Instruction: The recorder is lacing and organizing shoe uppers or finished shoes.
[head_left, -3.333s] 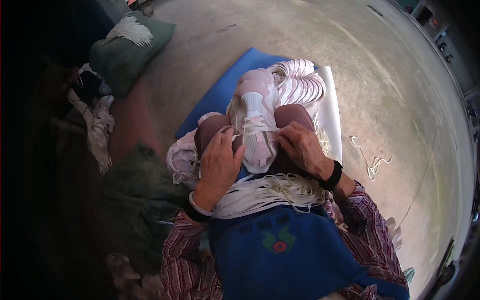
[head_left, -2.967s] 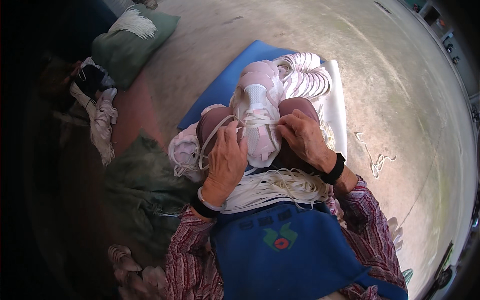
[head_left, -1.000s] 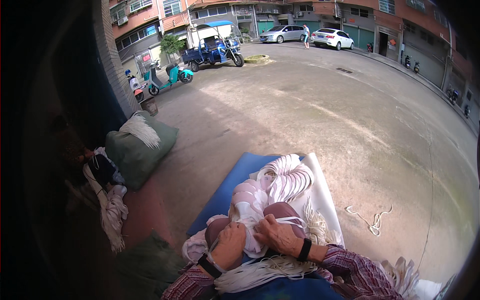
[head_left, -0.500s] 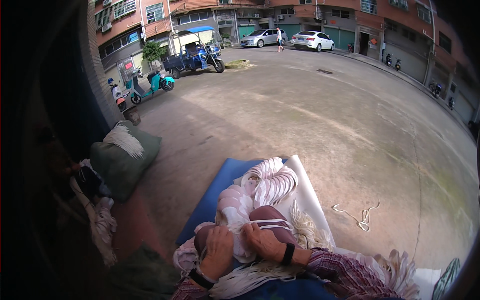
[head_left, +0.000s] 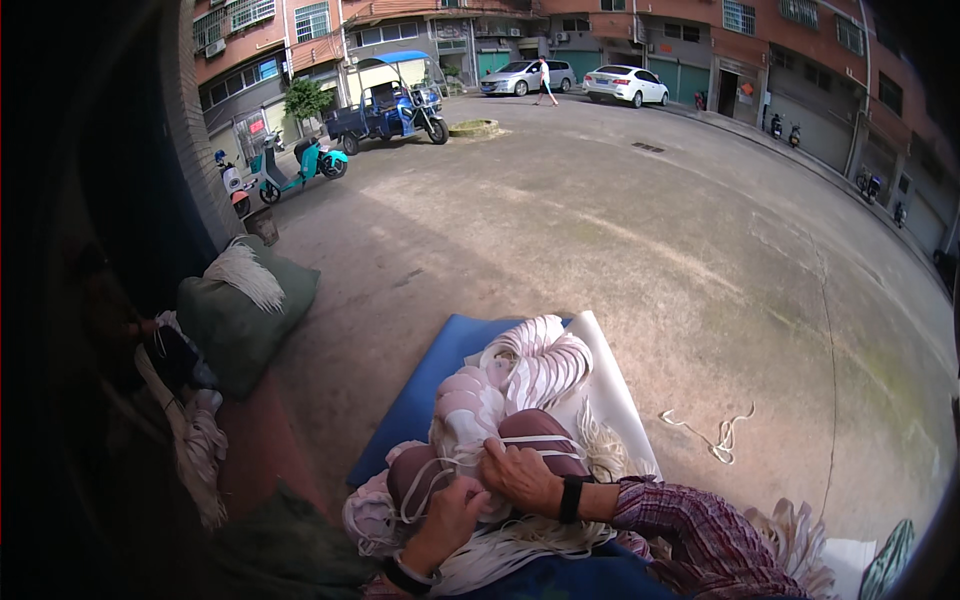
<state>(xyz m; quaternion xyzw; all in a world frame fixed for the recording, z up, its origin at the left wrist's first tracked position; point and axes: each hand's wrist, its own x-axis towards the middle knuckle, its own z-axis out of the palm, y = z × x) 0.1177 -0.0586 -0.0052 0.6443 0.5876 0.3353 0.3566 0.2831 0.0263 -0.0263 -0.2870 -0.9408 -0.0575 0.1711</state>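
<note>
A bundle of overlapping pale pink and white curved pieces [head_left: 470, 405] lies on and between my knees, which are covered in maroon cloth [head_left: 552, 425]. At its near end my right hand [head_left: 525, 480] pinches a flat white cord [head_left: 530, 438], part of which stretches over my right knee. Lower and to the left, my left hand [head_left: 447, 525] is closed, with a loop of the cord curving from the bundle toward its fingers. What sits inside its fingertips is partly hidden. Loose cream cords [head_left: 500, 555] hang in my lap below both hands.
Blue sheeting [head_left: 420, 375] and white sheeting [head_left: 615, 385] lie under the bundle. One loose cord [head_left: 725, 440] rests on the concrete at right. A green sack [head_left: 245, 320] topped with cords stands left, near another person's hand [head_left: 145, 327]. Vehicles and a walking person are far back.
My left hand has drawn down and away from my right hand, and a cord loop now shows beside it. The right hand stays nearly in place. The distant walker has moved left.
</note>
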